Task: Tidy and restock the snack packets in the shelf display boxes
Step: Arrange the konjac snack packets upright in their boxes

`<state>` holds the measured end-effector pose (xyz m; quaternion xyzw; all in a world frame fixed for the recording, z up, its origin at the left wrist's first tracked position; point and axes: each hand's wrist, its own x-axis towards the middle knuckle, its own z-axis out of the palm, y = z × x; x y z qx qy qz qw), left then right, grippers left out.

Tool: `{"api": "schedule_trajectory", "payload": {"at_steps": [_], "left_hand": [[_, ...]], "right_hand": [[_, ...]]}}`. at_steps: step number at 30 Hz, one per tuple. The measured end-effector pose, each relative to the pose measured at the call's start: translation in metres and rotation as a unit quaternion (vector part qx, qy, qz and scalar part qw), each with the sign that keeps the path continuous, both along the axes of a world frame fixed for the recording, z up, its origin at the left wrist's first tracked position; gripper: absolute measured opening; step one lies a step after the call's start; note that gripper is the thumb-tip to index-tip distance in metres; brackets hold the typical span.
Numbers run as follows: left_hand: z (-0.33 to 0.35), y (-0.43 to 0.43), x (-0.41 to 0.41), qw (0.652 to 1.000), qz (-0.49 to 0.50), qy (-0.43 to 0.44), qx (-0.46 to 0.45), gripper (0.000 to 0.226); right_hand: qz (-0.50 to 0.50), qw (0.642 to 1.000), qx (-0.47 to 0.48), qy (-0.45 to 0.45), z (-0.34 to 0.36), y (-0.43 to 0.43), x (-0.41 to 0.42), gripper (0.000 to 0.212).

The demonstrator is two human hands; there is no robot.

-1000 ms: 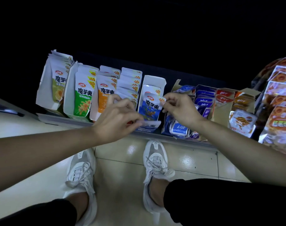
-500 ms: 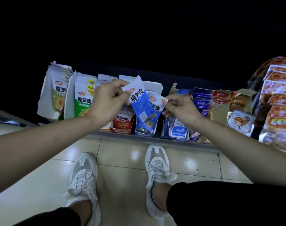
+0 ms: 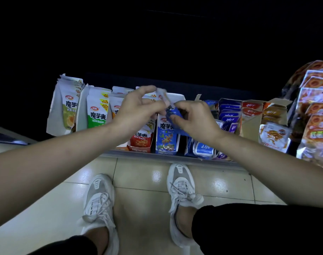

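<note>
Bridging left hand [image 3: 136,112], right hand [image 3: 196,119] grips: blue packet [image 3: 171,111].

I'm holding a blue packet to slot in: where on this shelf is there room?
Only a narrow dark gap between the blue display box and the loose blue-white packets. The green packets and purple packets stand packed. The left hand and right hand pinch the held packet.

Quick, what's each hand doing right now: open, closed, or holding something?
Left hand: pinching the white top end of the blue packet.
Right hand: pinching the same packet's blue end.
</note>
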<state>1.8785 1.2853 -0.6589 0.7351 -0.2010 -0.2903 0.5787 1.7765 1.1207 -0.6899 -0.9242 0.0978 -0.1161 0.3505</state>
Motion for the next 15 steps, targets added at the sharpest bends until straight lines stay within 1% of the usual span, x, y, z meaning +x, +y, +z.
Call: {"api": "schedule_trajectory", "payload": {"at_steps": [2, 3, 4, 5, 6, 7, 8, 9, 11, 13, 15], "left_hand": [[-0.009, 0.007, 0.006, 0.989, -0.021, -0.139, 0.045, 0.068], [-0.014, 0.01, 0.01, 0.975, -0.034, -0.209, 0.068, 0.069], [-0.018, 0.011, 0.015, 0.96, -0.053, -0.261, 0.083, 0.067], [-0.02, 0.011, 0.019, 0.949, -0.075, -0.292, 0.091, 0.06], [-0.022, 0.009, 0.023, 0.942, -0.095, -0.309, 0.091, 0.048], [-0.022, 0.007, 0.026, 0.931, -0.111, -0.336, 0.091, 0.033], [-0.024, 0.004, 0.028, 0.915, -0.123, -0.373, 0.095, 0.02], [-0.025, 0.002, 0.028, 0.893, -0.134, -0.417, 0.103, 0.012], [-0.03, 0.0, 0.025, 0.852, -0.148, -0.484, 0.132, 0.005], [-0.039, 0.003, 0.022, 0.811, -0.161, -0.537, 0.169, 0.005], [-0.049, 0.006, 0.017, 0.769, -0.182, -0.579, 0.199, 0.007]], "right_hand": [[-0.034, 0.992, 0.118, 0.015, -0.003, -0.005, -0.005, 0.006], [-0.049, 0.982, 0.179, 0.02, -0.004, -0.006, -0.007, 0.01], [-0.06, 0.971, 0.232, 0.026, -0.005, -0.006, -0.008, 0.016], [-0.065, 0.96, 0.27, 0.035, -0.008, -0.005, -0.009, 0.022], [-0.066, 0.953, 0.293, 0.047, -0.01, -0.004, -0.01, 0.025], [-0.061, 0.952, 0.294, 0.06, -0.013, -0.002, -0.01, 0.026], [-0.051, 0.959, 0.27, 0.074, -0.017, -0.002, -0.01, 0.026], [-0.04, 0.971, 0.218, 0.089, -0.021, -0.003, -0.01, 0.024], [-0.034, 0.989, 0.102, 0.099, -0.026, -0.006, -0.012, 0.018], [-0.034, 0.995, 0.057, 0.078, -0.029, -0.009, -0.013, 0.012], [-0.02, 0.996, 0.024, 0.088, -0.032, -0.009, -0.014, 0.014]]}}
